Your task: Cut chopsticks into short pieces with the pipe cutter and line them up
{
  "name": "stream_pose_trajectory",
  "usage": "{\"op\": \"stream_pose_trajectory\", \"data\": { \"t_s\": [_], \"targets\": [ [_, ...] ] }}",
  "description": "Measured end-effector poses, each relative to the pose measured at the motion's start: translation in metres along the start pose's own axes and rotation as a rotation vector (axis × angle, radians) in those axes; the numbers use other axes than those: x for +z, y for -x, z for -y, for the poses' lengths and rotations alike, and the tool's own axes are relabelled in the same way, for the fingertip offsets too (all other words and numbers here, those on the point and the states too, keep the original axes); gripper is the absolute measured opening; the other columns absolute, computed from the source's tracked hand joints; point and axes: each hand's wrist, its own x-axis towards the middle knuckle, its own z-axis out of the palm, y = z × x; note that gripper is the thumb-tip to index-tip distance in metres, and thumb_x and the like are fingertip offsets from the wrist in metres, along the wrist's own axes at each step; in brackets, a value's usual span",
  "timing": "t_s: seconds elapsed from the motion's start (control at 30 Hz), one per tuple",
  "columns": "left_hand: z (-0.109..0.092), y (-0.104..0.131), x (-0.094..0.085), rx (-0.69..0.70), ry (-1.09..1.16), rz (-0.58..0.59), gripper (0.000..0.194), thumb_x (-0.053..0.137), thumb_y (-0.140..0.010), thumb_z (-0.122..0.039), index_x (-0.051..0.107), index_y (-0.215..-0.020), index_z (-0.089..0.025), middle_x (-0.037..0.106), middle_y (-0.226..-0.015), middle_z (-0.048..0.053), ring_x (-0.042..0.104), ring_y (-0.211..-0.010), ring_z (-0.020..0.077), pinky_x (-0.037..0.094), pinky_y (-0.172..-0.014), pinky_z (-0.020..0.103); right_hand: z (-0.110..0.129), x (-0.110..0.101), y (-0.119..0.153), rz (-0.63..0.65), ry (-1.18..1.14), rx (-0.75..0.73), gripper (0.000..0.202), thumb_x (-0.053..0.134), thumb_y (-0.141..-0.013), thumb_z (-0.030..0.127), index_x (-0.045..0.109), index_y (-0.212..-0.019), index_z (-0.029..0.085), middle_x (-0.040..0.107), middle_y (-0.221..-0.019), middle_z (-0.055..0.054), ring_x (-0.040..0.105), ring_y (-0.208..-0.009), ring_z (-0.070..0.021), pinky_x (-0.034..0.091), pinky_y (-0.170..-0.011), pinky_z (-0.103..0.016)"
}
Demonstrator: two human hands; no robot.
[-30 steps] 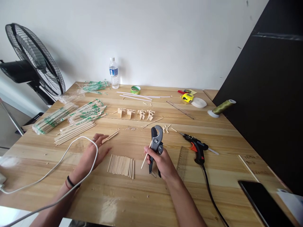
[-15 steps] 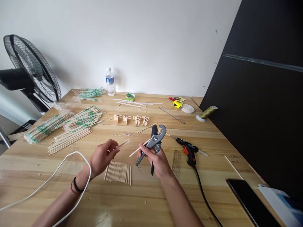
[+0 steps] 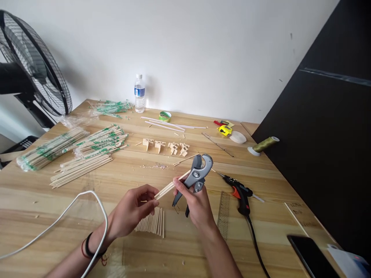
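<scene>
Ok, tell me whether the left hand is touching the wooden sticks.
Touching. The head view shows the left hand pinching the near end of the wooden sticks between its fingertips.

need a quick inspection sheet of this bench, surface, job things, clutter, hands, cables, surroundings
surface: wooden table, light grain, wood crumbs near the middle
job's things: grey cutter in the right hand; thin wooden sticks bridging both hands; row of cut sticks lying under the hands
clutter: chopstick bundles, small stick assemblies, water bottle, tape roll, ruler, thread spool, phone
grippers: left hand pinching the sticks' end; right hand gripping the cutter handles
cables: white cable looped by the left wrist; glue gun with black cord
surroundings: fan, white wall, black panel
</scene>
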Motion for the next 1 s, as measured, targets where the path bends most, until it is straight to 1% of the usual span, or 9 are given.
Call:
{"op": "stream_pose_trajectory", "data": {
  "t_s": [0.1,0.17,0.3,0.47,0.6,0.67,0.77,0.9,1.0],
  "targets": [
    [-0.004,0.004,0.002,0.000,0.044,0.033,0.034,0.068,-0.093,-0.047,0.067,-0.105,-0.015,0.063,-0.074,0.001,0.051,-0.063,0.0115,0.039,-0.058,0.023,-0.001,0.002,0.004,-0.006,-0.065,0.025,0.020,0.081,-0.087,0.037,0.071,-0.091,0.021,0.068,-0.077,0.000,0.062,-0.066,-0.0177,0.049,-0.068,-0.032],
    [-0.005,0.006,0.003,0.004,0.043,0.024,0.032,0.068,-0.094,-0.046,0.068,-0.103,-0.015,0.063,-0.074,0.001,0.051,-0.063,0.0120,0.039,-0.058,0.024,0.000,0.004,0.007,0.008,-0.087,0.045,0.019,0.080,-0.087,0.036,0.070,-0.094,0.022,0.068,-0.076,0.001,0.063,-0.068,-0.0188,0.050,-0.068,-0.033],
    [-0.006,0.006,0.004,-0.019,0.044,0.017,0.029,0.067,-0.095,-0.044,0.069,-0.101,-0.016,0.063,-0.074,0.001,0.052,-0.063,0.0124,0.039,-0.057,0.024,0.002,0.005,0.012,0.015,-0.074,0.088,0.020,0.080,-0.086,0.036,0.067,-0.096,0.024,0.070,-0.077,0.001,0.064,-0.069,-0.0201,0.051,-0.070,-0.034],
    [-0.007,0.005,0.003,-0.043,0.097,0.026,0.026,0.069,-0.093,-0.041,0.071,-0.101,-0.017,0.066,-0.078,0.003,0.057,-0.067,0.0134,0.042,-0.060,0.024,0.001,0.005,0.017,0.051,-0.086,0.106,0.021,0.078,-0.089,0.035,0.064,-0.101,0.025,0.070,-0.079,0.001,0.066,-0.072,-0.0203,0.052,-0.072,-0.034],
    [-0.006,0.005,0.003,-0.065,0.137,0.020,0.025,0.071,-0.092,-0.040,0.071,-0.100,-0.017,0.063,-0.072,0.000,0.054,-0.063,0.0127,0.042,-0.058,0.024,0.003,0.007,0.017,0.037,-0.078,0.104,0.024,0.079,-0.087,0.036,0.063,-0.100,0.024,0.070,-0.081,0.000,0.066,-0.072,-0.0202,0.054,-0.072,-0.035],
    [-0.007,0.005,0.003,-0.074,0.133,0.019,0.026,0.072,-0.091,-0.042,0.070,-0.100,-0.017,0.064,-0.075,0.001,0.055,-0.065,0.0128,0.043,-0.060,0.024,0.003,0.009,0.017,0.026,-0.072,0.100,0.023,0.079,-0.088,0.036,0.063,-0.100,0.024,0.069,-0.081,0.001,0.066,-0.071,-0.0192,0.054,-0.072,-0.034],
    [-0.008,0.004,0.005,-0.078,0.095,0.003,0.032,0.074,-0.088,-0.046,0.069,-0.098,-0.016,0.064,-0.080,0.002,0.054,-0.067,0.0127,0.043,-0.060,0.024,0.001,0.013,0.018,0.008,-0.065,0.102,0.023,0.079,-0.087,0.037,0.063,-0.099,0.025,0.069,-0.081,0.001,0.066,-0.071,-0.0184,0.054,-0.071,-0.032],
    [-0.010,0.003,0.006,-0.069,-0.034,-0.038,0.038,0.068,-0.091,-0.054,0.064,-0.086,-0.017,0.053,-0.068,-0.003,0.042,-0.058,0.0100,0.033,-0.051,0.022,0.002,0.018,0.022,0.040,0.008,0.096,0.021,0.076,-0.090,0.040,0.065,-0.094,0.023,0.069,-0.079,-0.001,0.066,-0.073,-0.0199,0.054,-0.073,-0.033],
    [-0.011,0.005,0.002,-0.039,-0.125,-0.040,0.037,0.063,-0.095,-0.053,0.064,-0.086,-0.017,0.049,-0.065,-0.004,0.039,-0.057,0.0100,0.031,-0.051,0.022,0.009,0.016,0.023,0.077,0.135,0.040,0.018,0.071,-0.094,0.040,0.069,-0.093,0.023,0.071,-0.082,-0.002,0.067,-0.078,-0.0218,0.053,-0.077,-0.034]
  ]
}}
